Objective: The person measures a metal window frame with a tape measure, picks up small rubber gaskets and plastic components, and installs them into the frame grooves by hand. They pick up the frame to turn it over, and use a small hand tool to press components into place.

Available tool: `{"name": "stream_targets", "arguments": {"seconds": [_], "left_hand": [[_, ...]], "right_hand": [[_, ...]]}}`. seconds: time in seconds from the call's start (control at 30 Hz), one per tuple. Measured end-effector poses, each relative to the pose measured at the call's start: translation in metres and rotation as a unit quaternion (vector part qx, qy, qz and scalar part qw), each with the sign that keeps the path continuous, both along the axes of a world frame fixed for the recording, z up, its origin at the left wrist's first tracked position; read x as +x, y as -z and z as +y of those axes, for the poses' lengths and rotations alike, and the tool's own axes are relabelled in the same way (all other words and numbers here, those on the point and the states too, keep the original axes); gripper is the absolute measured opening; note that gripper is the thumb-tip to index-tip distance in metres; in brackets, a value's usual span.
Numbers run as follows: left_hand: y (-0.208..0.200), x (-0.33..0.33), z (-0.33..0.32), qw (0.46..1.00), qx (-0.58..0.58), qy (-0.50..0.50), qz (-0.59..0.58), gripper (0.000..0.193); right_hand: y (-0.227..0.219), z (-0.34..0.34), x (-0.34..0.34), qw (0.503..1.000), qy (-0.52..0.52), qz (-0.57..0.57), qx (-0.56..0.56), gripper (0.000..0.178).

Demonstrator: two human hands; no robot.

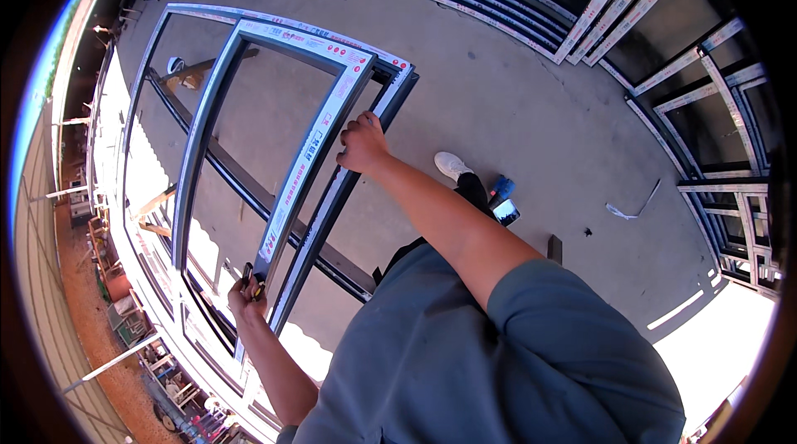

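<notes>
A large window frame (288, 298) of dark profiles, its faces covered with printed white film, lies flat in front of me on dark support bars (241, 179). On top of it sits a smaller sash frame (305, 163) with the same film. My right hand (364, 143) is at the near side, its fingers curled over the edge of the outer frame beside the sash. Near the sash's lower left corner, my left hand (249, 301) is closed round a small black-and-yellow hand tool (247, 275); its exact kind is too small to tell.
Several film-covered frames (465, 8) lean along the far and right sides. On the concrete floor (531, 112) near my shoe are a blue object (502, 187) and a phone-like screen (506, 211). A strip of scrap (639, 207) lies further right. Cluttered shelving (178, 386) stands at left.
</notes>
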State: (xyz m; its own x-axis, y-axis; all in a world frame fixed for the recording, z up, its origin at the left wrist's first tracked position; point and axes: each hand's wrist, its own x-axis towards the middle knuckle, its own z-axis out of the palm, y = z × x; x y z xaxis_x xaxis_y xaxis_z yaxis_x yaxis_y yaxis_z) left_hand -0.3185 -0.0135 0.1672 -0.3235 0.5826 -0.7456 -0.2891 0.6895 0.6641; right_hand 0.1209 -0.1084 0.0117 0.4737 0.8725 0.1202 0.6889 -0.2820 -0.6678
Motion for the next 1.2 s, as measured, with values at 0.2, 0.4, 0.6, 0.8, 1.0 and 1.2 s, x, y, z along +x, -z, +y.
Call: {"name": "stream_targets", "arguments": {"seconds": [0.2, 0.4, 0.6, 0.8, 1.0, 1.2], "left_hand": [[-0.007, 0.020, -0.008, 1.000, -0.002, -0.009, 0.011, 0.023], [0.003, 0.000, -0.005, 0.999, 0.010, 0.001, -0.053, 0.021], [0.003, 0.004, -0.007, 0.999, 0.012, 0.007, -0.045, 0.022], [0.026, 0.003, -0.005, 1.000, -0.005, 0.007, -0.025, 0.024], [0.057, -0.003, 0.001, 0.998, -0.050, 0.023, -0.001, 0.021], [0.091, -0.025, 0.040, 0.993, -0.095, 0.066, -0.033, 0.022]], "right_hand": [[0.000, 0.004, -0.001, 1.000, 0.027, 0.002, -0.013, 0.038], [-0.002, 0.006, -0.004, 0.999, 0.026, -0.007, -0.018, 0.039], [0.002, 0.003, -0.003, 1.000, 0.019, -0.012, 0.003, 0.047], [0.011, -0.079, 0.013, 0.982, 0.105, -0.039, 0.155, 0.057], [0.043, -0.179, 0.026, 0.977, 0.173, -0.015, 0.126, 0.053], [0.077, -0.244, 0.055, 0.948, 0.279, -0.049, 0.145, 0.051]]}}
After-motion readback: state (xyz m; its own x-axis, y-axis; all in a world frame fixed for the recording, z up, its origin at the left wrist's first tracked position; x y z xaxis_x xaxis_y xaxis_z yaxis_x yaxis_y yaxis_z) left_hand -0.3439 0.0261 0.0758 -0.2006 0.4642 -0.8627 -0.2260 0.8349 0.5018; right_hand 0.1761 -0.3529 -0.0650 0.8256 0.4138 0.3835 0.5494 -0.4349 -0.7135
